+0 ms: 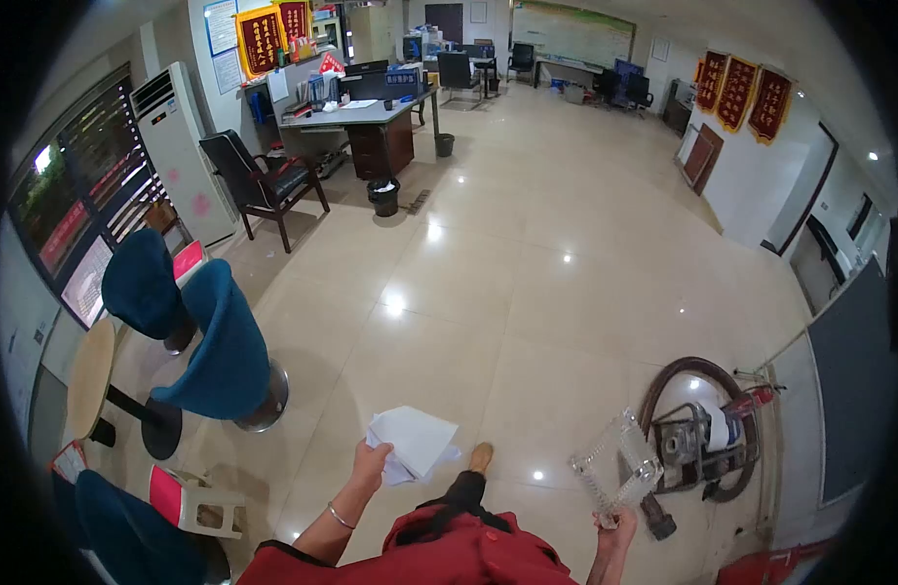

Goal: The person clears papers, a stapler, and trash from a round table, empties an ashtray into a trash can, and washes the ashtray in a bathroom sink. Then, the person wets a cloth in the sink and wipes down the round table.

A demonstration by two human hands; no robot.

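My left hand [371,466] grips a small stack of white paper sheets [413,441] by its left edge, held out in front of my red top. On the other side, my right hand [616,531] is closed on the lower corner of a clear plastic tray [614,463] with a ridged rim. The tray is tilted, and the floor shows through it. My foot in a tan shoe [481,456] is on the floor between the two hands.
A pump-like machine with a coiled hose [702,429] lies on the right. Blue chairs [220,351], a round table [90,378] and a plastic stool [200,502] stand left. Farther off are a black armchair [259,180], a desk [371,115] and a waste bin [382,197].
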